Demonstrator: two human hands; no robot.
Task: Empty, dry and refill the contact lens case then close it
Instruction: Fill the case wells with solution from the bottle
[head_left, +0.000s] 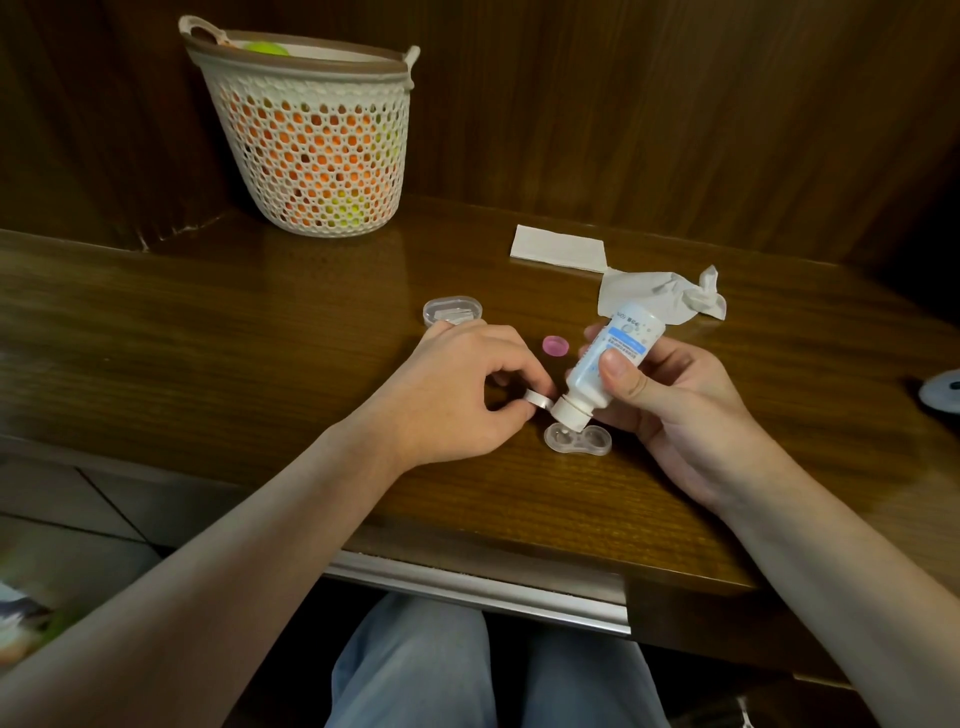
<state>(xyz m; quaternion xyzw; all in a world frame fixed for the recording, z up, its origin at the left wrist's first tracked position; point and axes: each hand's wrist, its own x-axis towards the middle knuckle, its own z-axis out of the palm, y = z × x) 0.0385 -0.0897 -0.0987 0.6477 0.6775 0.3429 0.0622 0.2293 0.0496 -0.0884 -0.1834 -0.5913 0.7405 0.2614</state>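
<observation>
Right hand (670, 410) grips the solution bottle (608, 364), inverted, nozzle just above the left well of the open lens case (577, 440) near the desk (208, 332) front edge. Left hand (457, 395) pinches what appears to be a white cap (693, 400). A pink cap (555, 345) lies beyond.

item count: two hands, left hand (457, 387) and right hand (670, 410); one solution bottle (613, 358); one contact lens case (577, 440); one pink cap (555, 345); one clear lidded box (452, 310); one crumpled tissue (662, 293); one folded tissue (558, 248); one mesh basket (306, 135).
</observation>
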